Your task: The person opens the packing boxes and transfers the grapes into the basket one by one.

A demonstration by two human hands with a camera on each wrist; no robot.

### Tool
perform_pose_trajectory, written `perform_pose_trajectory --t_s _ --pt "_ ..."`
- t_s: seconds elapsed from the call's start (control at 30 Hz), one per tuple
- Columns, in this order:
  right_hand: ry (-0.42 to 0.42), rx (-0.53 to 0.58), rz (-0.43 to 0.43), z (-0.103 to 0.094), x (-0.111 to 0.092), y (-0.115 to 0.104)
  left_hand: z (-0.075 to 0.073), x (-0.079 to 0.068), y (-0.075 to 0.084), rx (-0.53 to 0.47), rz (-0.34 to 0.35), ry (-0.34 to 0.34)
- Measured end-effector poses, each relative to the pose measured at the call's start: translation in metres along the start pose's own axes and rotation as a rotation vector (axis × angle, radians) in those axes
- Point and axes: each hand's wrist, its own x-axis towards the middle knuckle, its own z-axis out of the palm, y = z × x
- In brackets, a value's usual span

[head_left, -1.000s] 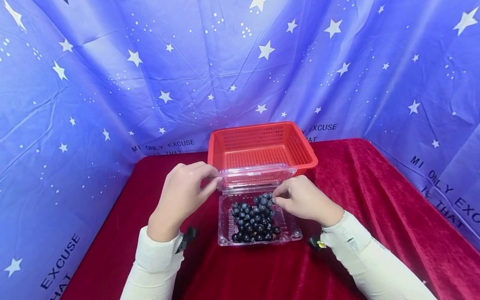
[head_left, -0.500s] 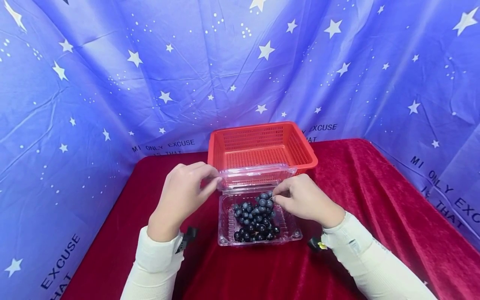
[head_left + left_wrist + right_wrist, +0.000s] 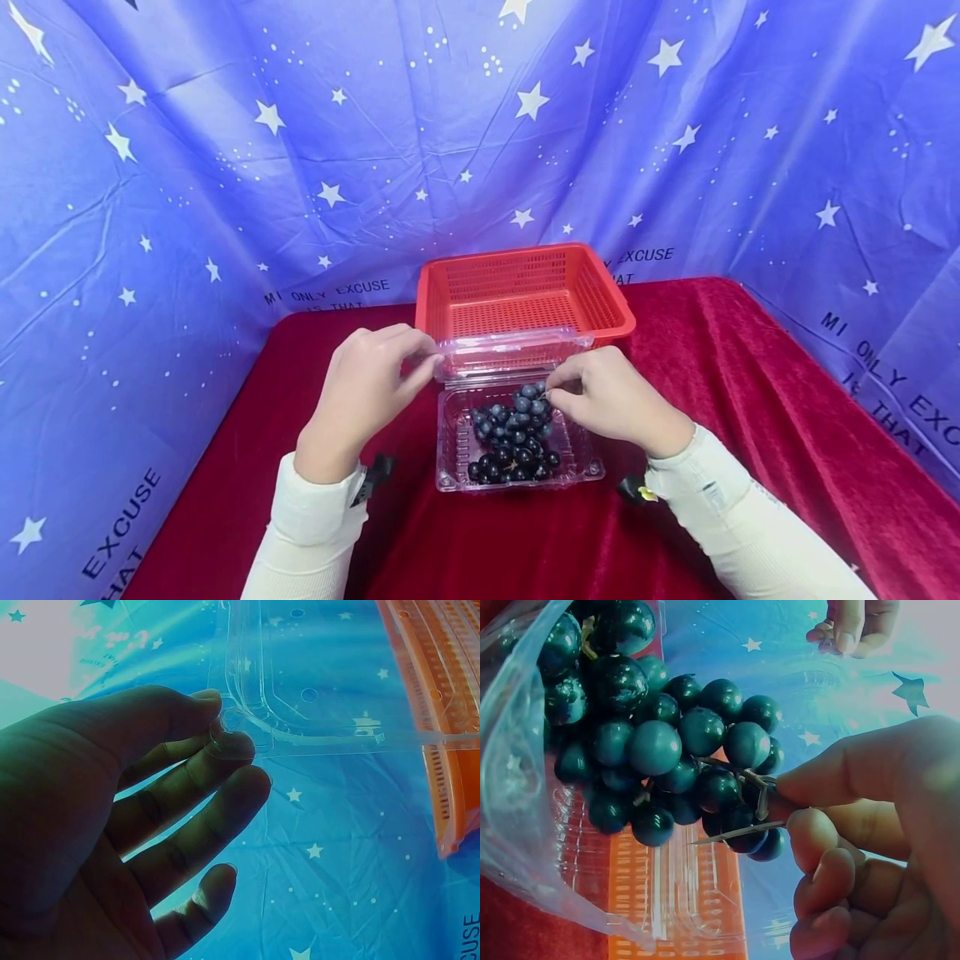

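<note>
The left hand [image 3: 360,387] pinches a corner of the open lid [image 3: 513,352], lower fingers fanned apart; the right hand [image 3: 611,396], fingers curled, pinches the stem [image 3: 756,780] of dark grapes [image 3: 517,433] in the clear container [image 3: 577,454].

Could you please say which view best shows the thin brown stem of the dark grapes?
The right wrist view: the stem appears large, pinched by the right hand. In the head view it is barely discernible; the left wrist view does not show it.

There are two hands [image 3: 366,387] [image 3: 618,404], one basket [image 3: 517,312], one container [image 3: 448,446], dozens of grapes [image 3: 519,429].
</note>
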Motion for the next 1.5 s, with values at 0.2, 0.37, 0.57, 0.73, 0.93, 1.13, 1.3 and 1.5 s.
perform_pose_trajectory --t_s 0.2,0.37,0.57,0.73,0.93,1.13,1.3,1.5 --pt "0.029 -0.006 -0.025 -0.004 0.0 -0.002 0.0 0.001 0.0 0.004 0.0 -0.002" --pt "0.032 -0.011 -0.033 -0.006 -0.001 -0.004 -0.001 0.001 0.001 0.006 -0.002 -0.005" --pt "0.048 -0.021 -0.039 -0.01 -0.001 -0.006 -0.002 0.001 0.001 0.0 -0.007 -0.01" --pt "0.067 -0.032 -0.045 -0.013 -0.002 -0.006 -0.002 0.001 0.001 0.004 -0.009 -0.008" --pt "0.083 -0.038 -0.045 -0.017 -0.003 -0.006 -0.002 0.001 0.002 0.005 -0.009 -0.006" --pt "0.101 -0.039 -0.054 -0.021 -0.003 -0.006 -0.001 0.001 0.001 -0.004 -0.01 -0.004" --pt "0.11 -0.053 -0.062 -0.024 -0.003 -0.005 -0.001 0.001 0.002 0.002 -0.014 -0.004" --pt "0.126 -0.056 -0.064 -0.028 -0.004 -0.005 0.0 0.001 0.002 0.009 -0.009 -0.005"
